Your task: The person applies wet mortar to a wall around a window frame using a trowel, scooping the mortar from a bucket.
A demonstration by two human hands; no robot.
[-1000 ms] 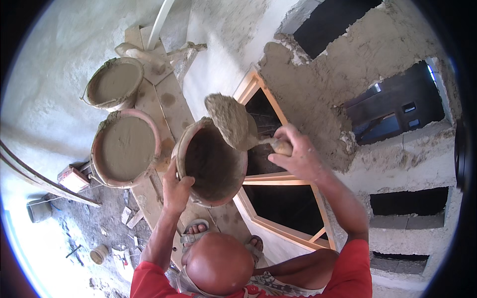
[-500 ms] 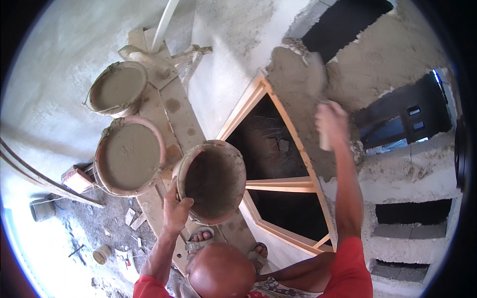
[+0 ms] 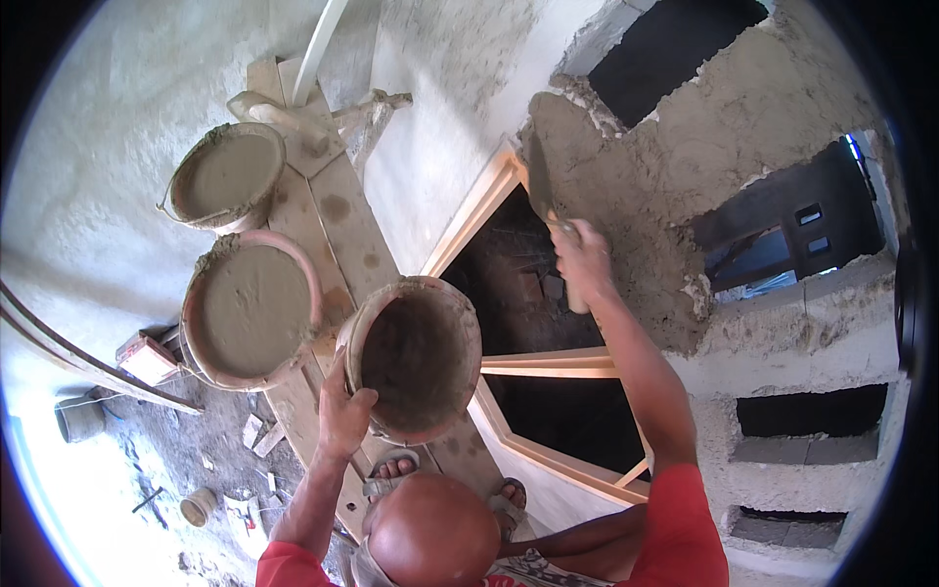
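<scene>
The left hand (image 3: 344, 411) keeps the same grip as one second ago: its fingers hold the left rim of the bucket (image 3: 464, 362), thumb on the inside. This bucket is above the planks (image 3: 354, 249), and its inside is coated with mortar. The fingers of the right hand (image 3: 585, 259) are closed around the handle of the trowel (image 3: 539, 174). One second ago the trowel carries a thick heap beside the bucket; half a second ago it is more to the right, over the wall mortar (image 3: 626, 176). Now its blade looks thin, at the far corner of the window frame (image 3: 548, 364); I cannot tell if they touch. Two full buckets (image 3: 314, 293) remain at left.
</scene>
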